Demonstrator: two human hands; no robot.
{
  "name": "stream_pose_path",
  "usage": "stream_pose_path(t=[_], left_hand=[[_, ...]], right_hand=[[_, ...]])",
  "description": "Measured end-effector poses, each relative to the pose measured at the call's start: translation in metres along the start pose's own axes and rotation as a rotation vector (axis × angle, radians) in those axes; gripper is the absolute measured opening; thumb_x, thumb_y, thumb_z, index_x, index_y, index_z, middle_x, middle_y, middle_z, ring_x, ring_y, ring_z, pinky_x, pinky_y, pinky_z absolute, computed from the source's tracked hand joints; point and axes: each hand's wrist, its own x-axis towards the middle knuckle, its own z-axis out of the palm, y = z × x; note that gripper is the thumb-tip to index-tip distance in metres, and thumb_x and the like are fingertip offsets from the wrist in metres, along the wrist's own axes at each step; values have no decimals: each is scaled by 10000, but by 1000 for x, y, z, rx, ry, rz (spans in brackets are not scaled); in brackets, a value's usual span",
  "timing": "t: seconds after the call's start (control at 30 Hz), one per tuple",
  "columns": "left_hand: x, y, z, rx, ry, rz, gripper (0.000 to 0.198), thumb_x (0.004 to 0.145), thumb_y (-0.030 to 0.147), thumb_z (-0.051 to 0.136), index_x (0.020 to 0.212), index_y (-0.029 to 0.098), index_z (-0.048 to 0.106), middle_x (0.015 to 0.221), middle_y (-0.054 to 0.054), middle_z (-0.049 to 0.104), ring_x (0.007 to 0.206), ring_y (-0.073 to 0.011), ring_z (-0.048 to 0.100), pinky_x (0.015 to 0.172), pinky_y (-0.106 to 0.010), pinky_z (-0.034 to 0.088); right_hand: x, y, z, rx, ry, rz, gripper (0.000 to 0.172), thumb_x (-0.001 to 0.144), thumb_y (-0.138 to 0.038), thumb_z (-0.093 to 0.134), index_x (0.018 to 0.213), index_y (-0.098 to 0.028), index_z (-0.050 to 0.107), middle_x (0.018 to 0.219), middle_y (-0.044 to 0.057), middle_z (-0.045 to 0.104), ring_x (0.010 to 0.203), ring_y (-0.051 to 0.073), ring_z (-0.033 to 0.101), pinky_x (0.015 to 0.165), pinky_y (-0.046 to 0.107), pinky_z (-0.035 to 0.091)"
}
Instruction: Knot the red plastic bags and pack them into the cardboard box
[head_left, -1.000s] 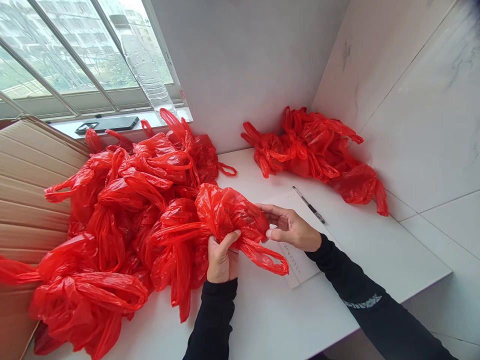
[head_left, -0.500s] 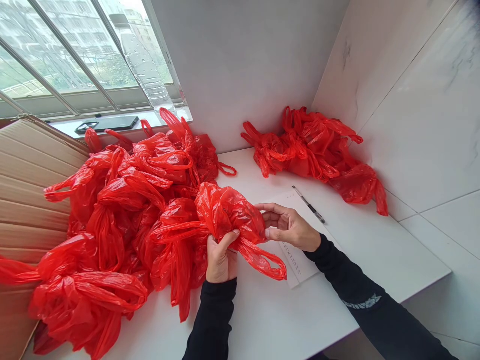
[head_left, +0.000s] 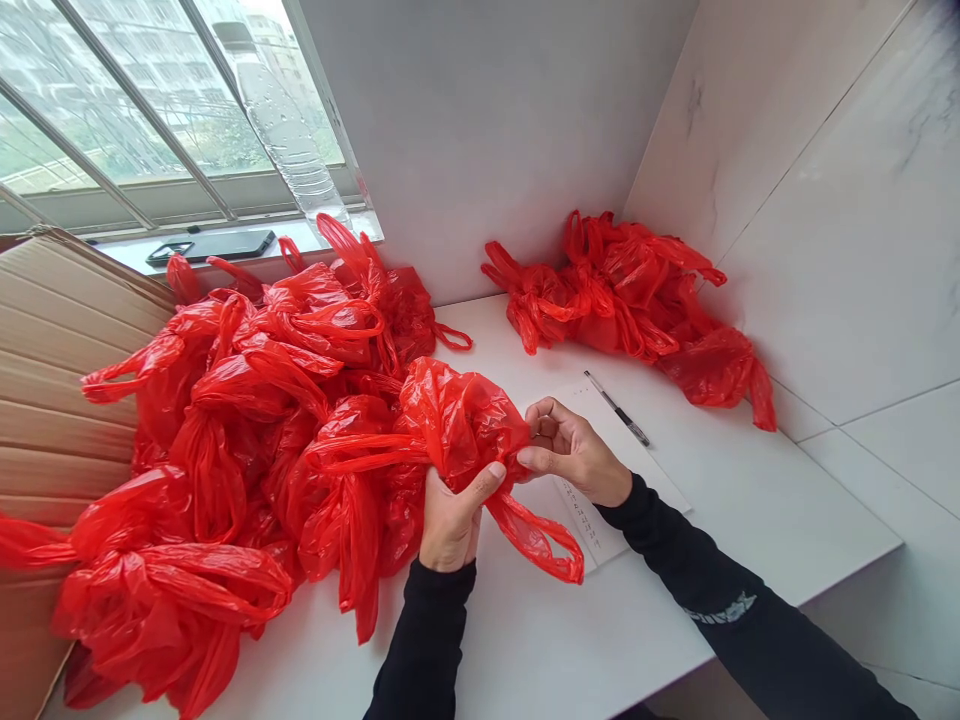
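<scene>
A red plastic bag (head_left: 466, 415), crumpled and bunched, is held up above the white table by both hands. My left hand (head_left: 454, 515) grips it from below, thumb pressed on its front and the other fingers hidden behind. At the bag's right side, my right hand (head_left: 574, 452) has its fingers curled in and thumb near the fingertips, pinching the film there. One looped handle hangs down to the right and the other reaches left. Just left of it lies a large pile of similar red bags (head_left: 262, 390). What is inside the bags cannot be made out.
Behind my right hand lie a sheet of paper (head_left: 592, 520) with handwritten marks and a black pen (head_left: 619, 408). A second heap of red bags (head_left: 615, 290) rests against the back corner. A cardboard box (head_left: 67, 360) stands at left; a phone (head_left: 214, 246) and bottle (head_left: 281, 130) are on the windowsill.
My right hand's fingers have curled in and closed on the bag's right side. The held bag has shifted slightly right, and its right handle hangs a little lower.
</scene>
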Motion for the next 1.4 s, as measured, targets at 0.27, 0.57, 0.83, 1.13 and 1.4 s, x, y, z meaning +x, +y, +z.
stream_pose_path(t=[0.27,0.57,0.83,1.13,1.4], left_hand=[[4,-5,-9,-16,-19,-19,467,652,183,822,1099,165,688,1071,-113,727,1008,-302,679,933,-426,540],[4,-6,-8,-48,-2,-23,481,669,183,805,1126,149,660,1082,-124,714,1002,-300,675,930,-431,535],[4,-6,-12,-46,13,-39,472,657,182,809,1106,159,664,1056,-116,720,949,-297,690,845,-403,565],[-1,1,-2,-84,68,-33,501,673,196,778,1158,164,656,1054,-108,724,967,-309,686,862,-410,558],[2,-5,-11,-50,47,-22,417,670,181,793,1069,154,675,1046,-105,721,958,-292,683,892,-414,547]], right_hand=[[2,0,-3,-83,63,1,265,863,-430,678,860,-189,568,770,-10,655,695,146,681,636,317,625],[4,6,-8,-87,81,20,268,828,-411,698,808,-173,575,727,-5,660,663,151,677,606,314,619],[3,4,-6,-87,69,67,294,742,-384,784,785,-169,588,727,-2,674,649,148,677,568,279,600],[2,4,-5,-101,48,54,263,775,-386,749,769,-158,617,715,5,671,648,155,683,611,313,615],[1,3,-4,-124,21,69,256,813,-402,703,816,-175,585,755,0,655,686,153,674,609,306,617]])
